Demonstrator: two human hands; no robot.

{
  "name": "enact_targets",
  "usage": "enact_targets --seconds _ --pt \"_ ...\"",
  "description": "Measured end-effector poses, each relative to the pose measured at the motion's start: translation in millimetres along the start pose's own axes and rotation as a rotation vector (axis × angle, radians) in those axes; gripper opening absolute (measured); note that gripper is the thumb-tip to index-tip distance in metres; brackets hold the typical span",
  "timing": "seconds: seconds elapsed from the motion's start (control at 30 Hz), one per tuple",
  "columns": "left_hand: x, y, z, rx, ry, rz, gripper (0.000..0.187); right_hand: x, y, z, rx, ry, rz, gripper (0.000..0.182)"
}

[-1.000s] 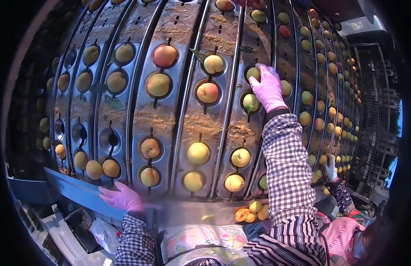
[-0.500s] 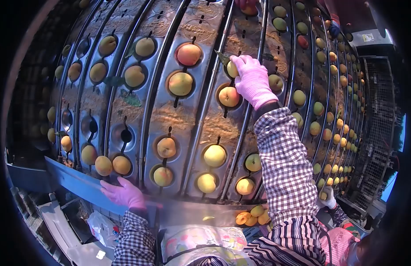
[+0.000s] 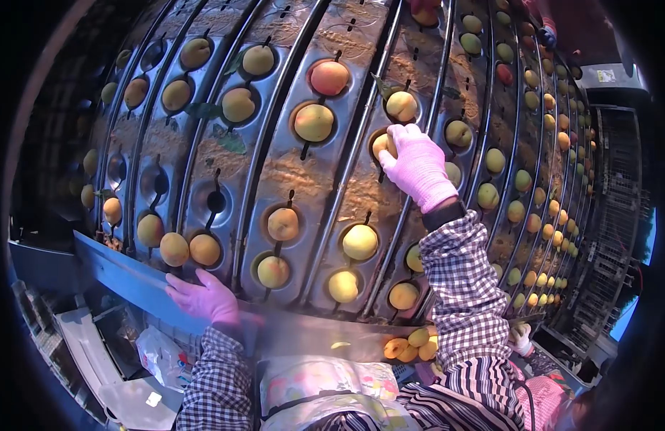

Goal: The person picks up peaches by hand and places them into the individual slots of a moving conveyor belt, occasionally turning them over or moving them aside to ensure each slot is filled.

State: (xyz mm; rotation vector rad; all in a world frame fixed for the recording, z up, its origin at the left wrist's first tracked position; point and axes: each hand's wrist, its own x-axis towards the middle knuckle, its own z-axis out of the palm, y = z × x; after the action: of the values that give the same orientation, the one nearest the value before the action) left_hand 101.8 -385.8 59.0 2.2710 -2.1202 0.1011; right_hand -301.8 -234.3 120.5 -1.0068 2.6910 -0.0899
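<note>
In the head view, my right hand (image 3: 419, 165) in a pink knit glove has its fingers closed around a yellow peach (image 3: 382, 146) sitting in a metal cup. The glove hides part of that fruit. Just above lies another yellow peach (image 3: 401, 106) with a green leaf (image 3: 382, 87) beside it. My left hand (image 3: 207, 298), also gloved in pink, rests near the blue metal edge (image 3: 131, 275), fingers apart and holding nothing. Closest to it are two peaches (image 3: 204, 249) at the lower end of the cup rows.
Metal slats (image 3: 289, 176) with paired cups carry many peaches and smears of brown pulp. Several cut fruit pieces (image 3: 411, 348) lie by the front ledge (image 3: 311, 334). A plastic bag (image 3: 160, 359) is at lower left. Another person's gloved hand (image 3: 521, 339) is at right.
My right hand has gone from the upper peach to the lower one in the same slat, leaving the upper one uncovered. My left hand stays near the edge. The view has shifted slightly.
</note>
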Motion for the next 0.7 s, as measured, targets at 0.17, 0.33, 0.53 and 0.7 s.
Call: enact_targets --seconds 0.17,0.33,0.53,0.7 --pt "-0.7 6.6 -7.5 -0.003 -0.017 -0.011 0.074 -15.5 15.8 28.5 0.488 0.251 0.089 0.024" --pt "-0.4 7.3 -8.8 -0.001 -0.027 -0.019 0.075 -27.6 16.1 38.4 0.461 0.296 0.178 0.028" --pt "-0.9 8.3 -11.9 0.008 -0.026 -0.016 0.075 -24.1 -28.2 32.8 0.202 0.546 -0.074 0.043" --pt "-2.0 6.1 -5.9 -0.025 0.002 -0.022 0.076 22.0 -81.8 31.8 0.169 0.426 -0.372 0.059"
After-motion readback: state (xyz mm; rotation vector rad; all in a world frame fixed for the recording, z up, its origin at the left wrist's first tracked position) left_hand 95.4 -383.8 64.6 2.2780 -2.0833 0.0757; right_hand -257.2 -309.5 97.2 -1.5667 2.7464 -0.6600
